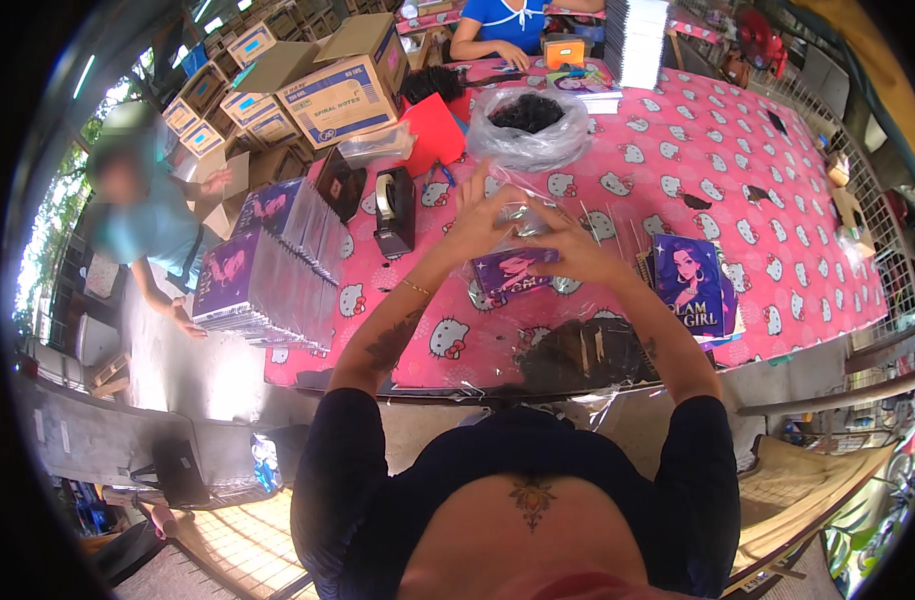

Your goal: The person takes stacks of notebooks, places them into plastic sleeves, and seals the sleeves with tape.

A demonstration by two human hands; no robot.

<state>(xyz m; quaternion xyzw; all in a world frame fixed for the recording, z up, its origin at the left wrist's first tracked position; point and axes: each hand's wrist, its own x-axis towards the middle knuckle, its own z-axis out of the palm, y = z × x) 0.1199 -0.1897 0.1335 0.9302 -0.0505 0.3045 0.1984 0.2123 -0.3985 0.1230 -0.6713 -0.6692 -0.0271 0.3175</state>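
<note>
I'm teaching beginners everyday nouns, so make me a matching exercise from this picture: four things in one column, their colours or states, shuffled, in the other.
Things:
1. Tape dispenser
2. Large cardboard box
3. Clear plastic bag
4. Middle notebook

Descriptions:
A. Holding black items
B. Purple, close to the left hand and right hand
C. Black body
D. Brown, flaps open

Pairs: 1-C, 2-D, 3-A, 4-B

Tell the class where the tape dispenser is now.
In the head view, the tape dispenser stands left of centre on the pink tablecloth, between the notebook stacks and the person's left hand.
</note>
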